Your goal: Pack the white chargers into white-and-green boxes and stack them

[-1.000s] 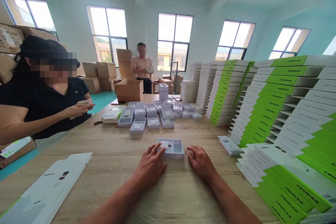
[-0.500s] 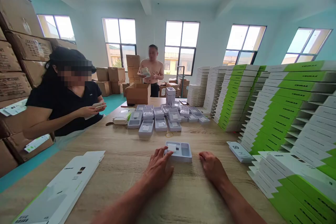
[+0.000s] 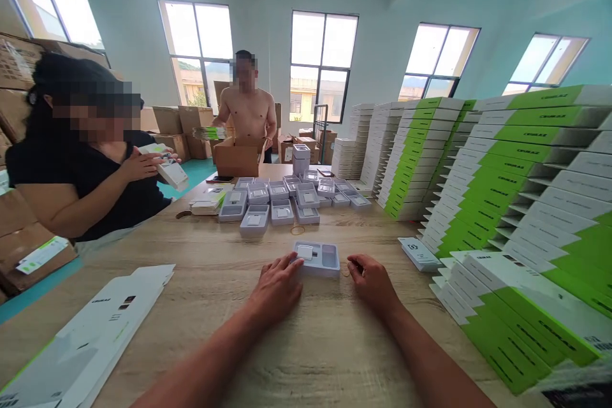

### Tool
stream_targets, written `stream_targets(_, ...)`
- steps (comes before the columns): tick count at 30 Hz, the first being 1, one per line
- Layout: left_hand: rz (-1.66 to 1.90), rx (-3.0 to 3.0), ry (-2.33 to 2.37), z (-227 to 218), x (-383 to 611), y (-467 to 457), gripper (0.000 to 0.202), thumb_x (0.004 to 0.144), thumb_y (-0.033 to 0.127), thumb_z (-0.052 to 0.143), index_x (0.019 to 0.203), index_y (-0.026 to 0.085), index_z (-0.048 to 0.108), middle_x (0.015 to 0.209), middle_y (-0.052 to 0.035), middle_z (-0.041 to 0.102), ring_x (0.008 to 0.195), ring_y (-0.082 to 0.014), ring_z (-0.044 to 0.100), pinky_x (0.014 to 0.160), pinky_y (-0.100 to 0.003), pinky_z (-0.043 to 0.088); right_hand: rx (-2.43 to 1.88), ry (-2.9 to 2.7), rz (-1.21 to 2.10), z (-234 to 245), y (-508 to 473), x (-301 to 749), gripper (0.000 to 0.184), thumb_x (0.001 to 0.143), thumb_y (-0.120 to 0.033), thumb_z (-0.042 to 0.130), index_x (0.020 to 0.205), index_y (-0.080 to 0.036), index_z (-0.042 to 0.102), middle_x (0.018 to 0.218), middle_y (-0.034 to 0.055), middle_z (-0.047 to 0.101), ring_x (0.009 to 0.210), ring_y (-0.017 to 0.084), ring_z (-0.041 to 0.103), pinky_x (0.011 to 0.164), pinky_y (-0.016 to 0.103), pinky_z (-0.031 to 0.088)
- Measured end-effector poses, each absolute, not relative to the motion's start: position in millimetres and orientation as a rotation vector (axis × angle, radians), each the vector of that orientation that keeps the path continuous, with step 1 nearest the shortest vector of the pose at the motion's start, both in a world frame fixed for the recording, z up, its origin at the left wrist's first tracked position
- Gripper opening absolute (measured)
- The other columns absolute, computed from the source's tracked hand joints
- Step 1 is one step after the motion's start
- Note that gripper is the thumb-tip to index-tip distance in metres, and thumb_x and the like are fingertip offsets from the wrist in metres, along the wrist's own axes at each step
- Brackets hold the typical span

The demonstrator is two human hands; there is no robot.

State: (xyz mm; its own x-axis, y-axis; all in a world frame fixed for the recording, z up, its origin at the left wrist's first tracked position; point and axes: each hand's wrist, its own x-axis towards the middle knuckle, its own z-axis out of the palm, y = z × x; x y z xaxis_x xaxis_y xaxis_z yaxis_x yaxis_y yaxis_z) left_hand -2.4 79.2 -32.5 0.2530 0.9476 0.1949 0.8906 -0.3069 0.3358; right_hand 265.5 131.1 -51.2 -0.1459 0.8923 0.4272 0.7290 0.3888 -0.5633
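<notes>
My left hand (image 3: 275,288) lies with fingers extended, fingertips touching the left edge of the white tray (image 3: 329,269), gripping nothing. My right hand (image 3: 373,284) sits curled just beside the tray; I cannot tell whether it holds anything. The tray's left recess carries a small white insert (image 3: 305,252). Farther on, several of the rows of similar trays (image 3: 282,211) hold like inserts, a seated person's hands (image 3: 148,164) grip a white box (image 3: 171,173), and an open carton (image 3: 238,159) stands beyond.

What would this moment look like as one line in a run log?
left hand: touching white tray | right hand: beside tray, on wooden table | seated person: holding white box
</notes>
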Motion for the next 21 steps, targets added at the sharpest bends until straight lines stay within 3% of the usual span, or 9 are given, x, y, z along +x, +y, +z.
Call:
stream_targets(4,0.573,2.365,1.732,-33,-5,85,0.055,0.087,0.022,0.054,0.142,0.022,0.055,0.156,-0.0136,0.047,0.139,-0.0359,0.047,0.111,-0.057,0.038,-1.411,-1.948,0.243,-51,130,264,0.022,0.092,-0.025,0.055,0.097,-0.020,0.075,0.096,0.0066,0.077,0.087,0.019,0.071,0.080,0.027,0.053)
stream_targets(9,0.624,2.391,1.729,-36,-6,83,0.058,0.085,0.023,0.058,0.143,0.023,0.053,0.155,-0.0137,0.048,0.137,-0.0353,0.050,0.110,-0.056,0.040,-1.377,-1.967,0.202,-50,124,262,0.028,0.095,-0.031,0.051,0.102,-0.018,0.075,0.094,0.0089,0.076,0.080,0.021,0.070,0.075,0.031,0.055)
stream_targets(13,0.662,2.381,1.850,-24,2,66,0.067,0.087,0.025,0.060,0.151,0.018,0.041,0.163,-0.0172,0.032,0.141,-0.0345,0.044,0.112,-0.052,0.040,-1.192,-2.079,0.253,-54,122,255,0.035,0.092,-0.042,0.056,0.113,-0.022,0.075,0.115,0.0117,0.073,0.102,0.027,0.067,0.094,0.042,0.054)
stream_targets(15,0.651,2.422,1.884,-12,3,56,0.065,0.089,0.029,0.059,0.152,0.024,0.040,0.166,-0.0108,0.029,0.143,-0.0308,0.041,0.113,-0.048,0.039,-1.111,-2.155,0.239,-61,127,254,0.035,0.089,-0.044,0.059,0.112,-0.024,0.077,0.125,0.0125,0.070,0.115,0.032,0.063,0.103,0.049,0.049)
stream_targets(18,0.587,2.473,1.937,8,-18,39,0.064,0.088,0.038,0.063,0.148,0.033,0.043,0.165,-0.0017,0.032,0.143,-0.0251,0.041,0.114,-0.039,0.039,-1.053,-2.287,0.054,-74,136,254,0.043,0.093,-0.047,0.054,0.124,-0.024,0.072,0.135,0.0132,0.066,0.120,0.035,0.061,0.102,0.055,0.049)
stream_targets(21,0.538,2.325,2.227,25,-77,6,0.062,0.090,0.037,0.060,0.149,0.027,0.042,0.162,-0.0095,0.036,0.143,-0.0291,0.039,0.115,-0.043,0.036,-1.031,-2.263,-0.062,-80,138,257,0.048,0.095,-0.048,0.050,0.132,-0.021,0.065,0.138,0.0147,0.063,0.121,0.035,0.061,0.102,0.054,0.051)
